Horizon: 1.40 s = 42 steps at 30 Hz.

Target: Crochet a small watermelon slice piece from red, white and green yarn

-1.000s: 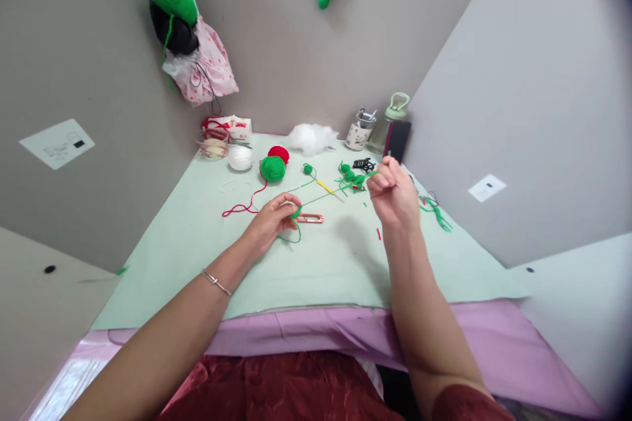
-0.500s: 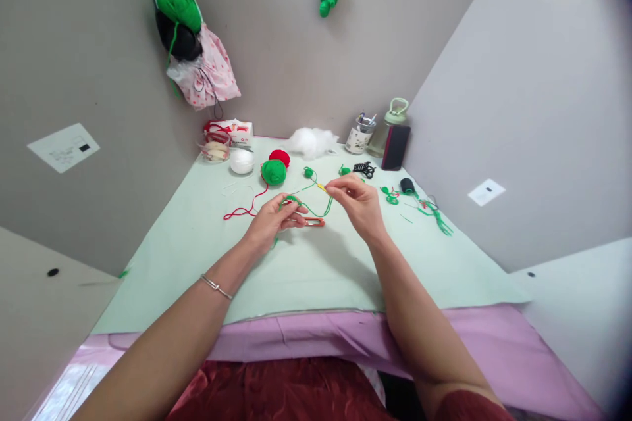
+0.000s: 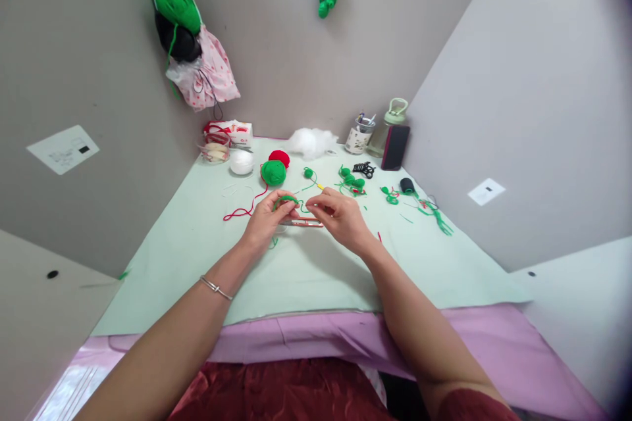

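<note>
My left hand (image 3: 269,218) pinches a small green crochet piece (image 3: 286,200) above the pale green table mat (image 3: 316,270). My right hand (image 3: 340,217) is closed close beside it, fingers pinched at the green yarn strand and what looks like a needle; a yellow tip (image 3: 320,187) shows just behind. An orange thread snip (image 3: 306,223) lies on the mat right under both hands. A green yarn ball (image 3: 273,172) and a red yarn ball (image 3: 279,157) sit behind, with a red strand (image 3: 241,210) trailing to the left.
At the back stand a white ball (image 3: 241,160), a glass bowl (image 3: 214,150), white stuffing (image 3: 310,141), a pen cup (image 3: 359,135), a green bottle (image 3: 390,125) and a dark phone (image 3: 395,147). Small green crochet pieces (image 3: 351,181) and yarn scraps (image 3: 434,214) lie right. Bags hang on the wall (image 3: 190,46).
My right hand came down from a raised, stretched-out pull at the right and moved left until it meets my left hand over the snip. The left hand stayed in place.
</note>
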Each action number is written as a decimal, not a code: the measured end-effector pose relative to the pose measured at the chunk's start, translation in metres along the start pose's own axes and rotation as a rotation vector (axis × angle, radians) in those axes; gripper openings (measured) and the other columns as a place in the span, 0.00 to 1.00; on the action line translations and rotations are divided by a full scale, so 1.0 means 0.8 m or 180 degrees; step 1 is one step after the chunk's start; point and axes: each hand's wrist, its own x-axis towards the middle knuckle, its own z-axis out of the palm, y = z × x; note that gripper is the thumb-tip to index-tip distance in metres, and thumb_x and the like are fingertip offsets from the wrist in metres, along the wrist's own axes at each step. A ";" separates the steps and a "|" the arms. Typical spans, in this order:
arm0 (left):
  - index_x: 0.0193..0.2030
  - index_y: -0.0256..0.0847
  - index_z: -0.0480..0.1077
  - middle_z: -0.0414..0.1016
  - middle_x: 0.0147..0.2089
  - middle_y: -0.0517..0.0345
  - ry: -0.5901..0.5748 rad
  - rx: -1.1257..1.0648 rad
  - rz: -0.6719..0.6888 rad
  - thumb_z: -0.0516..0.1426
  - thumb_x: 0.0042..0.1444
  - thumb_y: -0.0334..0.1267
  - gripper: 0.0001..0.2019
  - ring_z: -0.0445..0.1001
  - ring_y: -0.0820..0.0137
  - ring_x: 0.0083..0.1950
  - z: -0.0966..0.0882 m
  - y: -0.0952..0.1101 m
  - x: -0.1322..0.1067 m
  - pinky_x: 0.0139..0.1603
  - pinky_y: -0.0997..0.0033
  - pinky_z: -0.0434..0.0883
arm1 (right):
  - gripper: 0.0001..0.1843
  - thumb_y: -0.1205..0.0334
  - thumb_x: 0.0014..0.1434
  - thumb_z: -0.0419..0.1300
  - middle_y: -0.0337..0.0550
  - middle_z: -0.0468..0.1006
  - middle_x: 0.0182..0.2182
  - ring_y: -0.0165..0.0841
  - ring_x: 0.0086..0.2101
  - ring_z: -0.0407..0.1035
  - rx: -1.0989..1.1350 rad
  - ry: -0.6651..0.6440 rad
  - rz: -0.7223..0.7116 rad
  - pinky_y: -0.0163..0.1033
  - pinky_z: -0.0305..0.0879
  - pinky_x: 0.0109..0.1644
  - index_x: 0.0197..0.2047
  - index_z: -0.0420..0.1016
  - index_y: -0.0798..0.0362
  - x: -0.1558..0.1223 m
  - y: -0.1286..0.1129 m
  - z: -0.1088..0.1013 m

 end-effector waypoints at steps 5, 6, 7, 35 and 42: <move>0.40 0.41 0.75 0.77 0.31 0.62 0.0005 0.0116 0.0039 0.69 0.52 0.46 0.14 0.78 0.69 0.36 -0.001 0.000 0.000 0.45 0.68 0.76 | 0.08 0.66 0.67 0.61 0.38 0.69 0.28 0.31 0.28 0.63 -0.0097 0.0002 -0.0009 0.38 0.59 0.36 0.37 0.83 0.50 0.000 0.001 -0.001; 0.40 0.41 0.75 0.77 0.31 0.61 0.0005 0.0145 0.0042 0.69 0.52 0.45 0.13 0.79 0.68 0.36 -0.001 0.001 0.000 0.45 0.68 0.76 | 0.09 0.65 0.67 0.61 0.38 0.69 0.28 0.31 0.28 0.63 -0.0104 -0.0007 -0.0008 0.38 0.59 0.36 0.37 0.83 0.49 0.000 0.001 -0.002; 0.40 0.41 0.76 0.77 0.31 0.61 0.0005 0.0175 0.0043 0.69 0.53 0.45 0.13 0.79 0.68 0.37 -0.001 0.001 -0.001 0.45 0.68 0.75 | 0.09 0.64 0.67 0.61 0.38 0.69 0.28 0.31 0.28 0.63 -0.0108 -0.0022 -0.0006 0.38 0.59 0.36 0.37 0.83 0.49 0.001 0.001 -0.002; 0.35 0.40 0.78 0.80 0.34 0.60 0.0068 -0.0298 -0.0092 0.74 0.45 0.48 0.17 0.79 0.70 0.35 0.010 0.007 -0.005 0.46 0.66 0.77 | 0.16 0.46 0.63 0.66 0.41 0.77 0.32 0.33 0.32 0.68 0.1273 0.0020 0.0565 0.40 0.65 0.37 0.35 0.82 0.50 0.006 -0.002 0.008; 0.35 0.40 0.81 0.79 0.31 0.62 0.0264 -0.0155 -0.0031 0.75 0.44 0.39 0.12 0.76 0.70 0.35 0.004 0.011 -0.004 0.41 0.72 0.72 | 0.09 0.54 0.62 0.67 0.39 0.72 0.29 0.33 0.31 0.64 0.1139 0.0197 0.0617 0.41 0.61 0.37 0.33 0.83 0.49 0.004 -0.005 0.012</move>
